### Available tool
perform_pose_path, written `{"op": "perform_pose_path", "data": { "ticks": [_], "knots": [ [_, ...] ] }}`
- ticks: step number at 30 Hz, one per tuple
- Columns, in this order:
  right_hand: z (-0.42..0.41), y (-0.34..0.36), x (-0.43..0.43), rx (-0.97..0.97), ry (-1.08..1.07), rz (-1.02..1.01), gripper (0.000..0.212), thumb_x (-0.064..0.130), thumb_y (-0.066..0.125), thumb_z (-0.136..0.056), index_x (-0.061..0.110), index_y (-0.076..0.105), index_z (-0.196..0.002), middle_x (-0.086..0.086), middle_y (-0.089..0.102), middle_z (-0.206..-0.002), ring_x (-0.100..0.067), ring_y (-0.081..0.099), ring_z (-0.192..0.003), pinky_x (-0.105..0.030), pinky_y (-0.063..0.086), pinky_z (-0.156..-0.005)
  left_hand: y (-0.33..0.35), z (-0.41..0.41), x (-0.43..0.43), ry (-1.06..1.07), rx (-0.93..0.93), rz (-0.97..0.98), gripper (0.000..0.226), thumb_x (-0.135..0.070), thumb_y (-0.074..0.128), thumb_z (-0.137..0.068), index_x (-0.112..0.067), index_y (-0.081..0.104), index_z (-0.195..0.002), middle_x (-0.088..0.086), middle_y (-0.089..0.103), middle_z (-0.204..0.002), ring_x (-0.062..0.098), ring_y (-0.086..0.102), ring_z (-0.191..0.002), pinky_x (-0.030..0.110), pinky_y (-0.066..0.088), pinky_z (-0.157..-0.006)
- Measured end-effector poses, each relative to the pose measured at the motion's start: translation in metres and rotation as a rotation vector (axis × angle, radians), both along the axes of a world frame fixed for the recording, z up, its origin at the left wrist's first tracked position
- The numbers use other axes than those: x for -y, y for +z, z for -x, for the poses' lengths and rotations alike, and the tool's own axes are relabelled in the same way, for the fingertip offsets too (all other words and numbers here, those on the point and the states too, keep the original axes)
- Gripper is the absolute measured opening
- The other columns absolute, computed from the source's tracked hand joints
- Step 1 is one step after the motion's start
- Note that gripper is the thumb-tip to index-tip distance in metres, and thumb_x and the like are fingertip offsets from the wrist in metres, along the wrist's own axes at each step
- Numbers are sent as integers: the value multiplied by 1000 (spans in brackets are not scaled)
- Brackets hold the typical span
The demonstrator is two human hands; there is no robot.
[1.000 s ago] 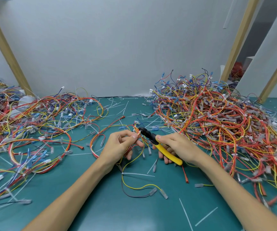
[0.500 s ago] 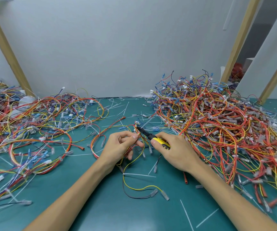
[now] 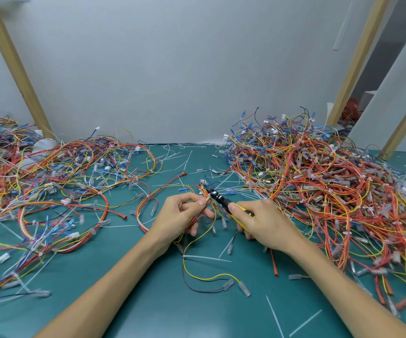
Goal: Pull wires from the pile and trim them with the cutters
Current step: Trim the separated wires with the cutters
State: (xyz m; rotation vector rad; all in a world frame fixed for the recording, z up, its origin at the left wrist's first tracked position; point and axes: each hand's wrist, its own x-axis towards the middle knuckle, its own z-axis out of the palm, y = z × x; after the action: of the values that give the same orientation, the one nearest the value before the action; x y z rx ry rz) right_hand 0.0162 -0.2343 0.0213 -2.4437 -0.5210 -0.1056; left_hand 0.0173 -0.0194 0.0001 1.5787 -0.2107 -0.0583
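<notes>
Left hand (image 3: 181, 217), just below frame centre: thumb and forefinger pinch a wire bundle (image 3: 206, 194) close to its upper end, with the remaining fingers curled beneath it. The bundle's yellow and black leads trail down to lower centre and end in clear terminals lying on the bench (image 3: 148, 301).

Right hand (image 3: 263, 223), immediately right of the left: fingers are wrapped round the yellow handles of the cutters (image 3: 221, 201). The black nose points up and left, meeting the bundle just beside the left thumb. The jaws sit at the wires, but whether they have bitten through cannot be told at this size. Both bare forearms enter from the bottom edge and converge on this point, wrists low to the bench.

Progress, as a judgement: one bundle is in hand and at the cutting stage. White offcuts (image 3: 209, 258) lie scattered over the teal surface at centre and lower right, which suggests many cuts are already made. A flatter spread of harnesses (image 3: 58, 181) covers the left of the frame and is probably the finished lot, though nothing confirms it. The pile (image 3: 319, 191) at right remains tall, dense and tangled, reaching the right edge. The greater part of the work therefore appears outstanding.
</notes>
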Motion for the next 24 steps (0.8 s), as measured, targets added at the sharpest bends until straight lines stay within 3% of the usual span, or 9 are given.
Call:
{"op": "perform_pose_path", "data": {
  "ticks": [6, 18, 22, 24],
  "knots": [
    [-1, -2, -1, 36, 3, 27, 50, 50, 39, -100, 13, 51, -68, -13, 60, -61, -26, 57, -57, -41, 50, -64, -1, 0, -1, -2, 3, -3, 20, -21, 56, -98, -2, 64, -96, 11, 75, -86, 14, 45, -35, 18, 34, -40],
    [-2, -5, -1, 30, -3, 41, 52, 51, 38, -100, 11, 49, -69, -15, 57, -62, -27, 53, -56, -42, 47, -61, -2, -2, -1, -13, 14, -10, 18, -21, 56, -98, -5, 63, -93, 10, 75, -85, 14, 45, -35, 16, 34, -40],
    [-4, -7, -3, -106, -89, -266, 46, 45, 41, -101, 12, 63, -77, -5, 61, -59, -18, 56, -45, -31, 47, -48, -2, -2, -1, -3, 14, -24, 21, -22, 56, -98, -3, 63, -98, 9, 75, -86, 14, 45, -36, 17, 34, -41],
    [-5, -8, -3, -184, -150, -463, 43, 41, 43, -102, 10, 67, -84, -10, 64, -64, -18, 57, -47, -33, 47, -48, -2, -2, 0, 2, 10, -23, 20, -21, 54, -99, -3, 62, -98, 9, 75, -85, 14, 45, -35, 17, 34, -40]
  ]
}}
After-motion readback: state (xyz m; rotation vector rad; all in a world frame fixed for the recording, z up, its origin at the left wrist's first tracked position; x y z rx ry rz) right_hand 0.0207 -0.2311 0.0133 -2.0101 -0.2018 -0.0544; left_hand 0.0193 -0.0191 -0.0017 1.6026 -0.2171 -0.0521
